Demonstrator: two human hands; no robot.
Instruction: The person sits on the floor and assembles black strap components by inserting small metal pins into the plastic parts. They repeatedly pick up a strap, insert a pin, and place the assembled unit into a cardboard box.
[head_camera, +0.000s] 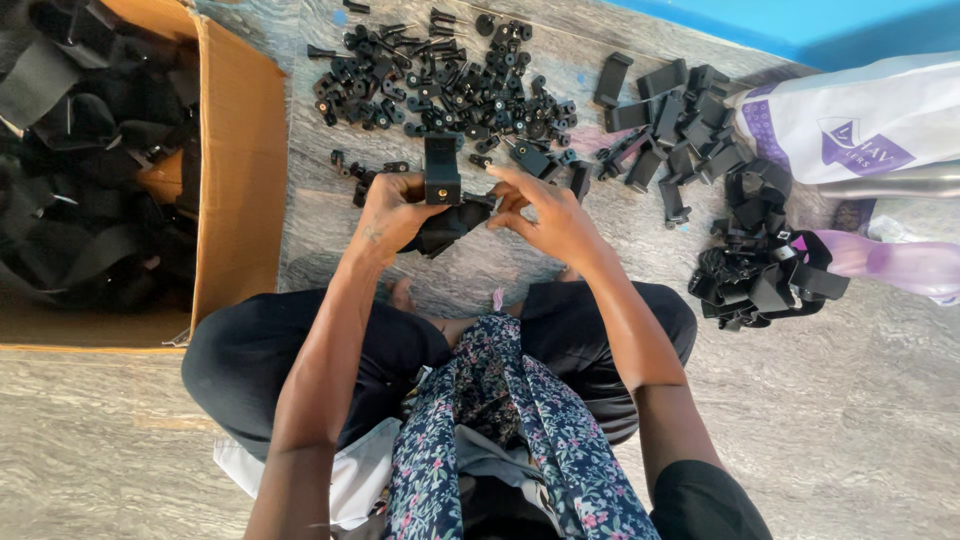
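Observation:
I sit cross-legged on a grey marbled floor. My left hand (392, 212) grips a black plastic clamp bracket (441, 171) with a brass threaded hole, held upright. Below it hangs a black strap piece (447, 226) that both hands hold. My right hand (545, 212) pinches the strap's right end, with its fingers reaching toward the bracket. Just beyond my hands lies a scatter of small black screws and knobs (450, 85).
An open cardboard box (243, 170) full of black straps stands at the left. Black clamp brackets (672, 115) lie at the upper right, and a heap of assembled strap mounts (762, 262) at the right. A white bag (860, 125) and blue wall edge lie beyond.

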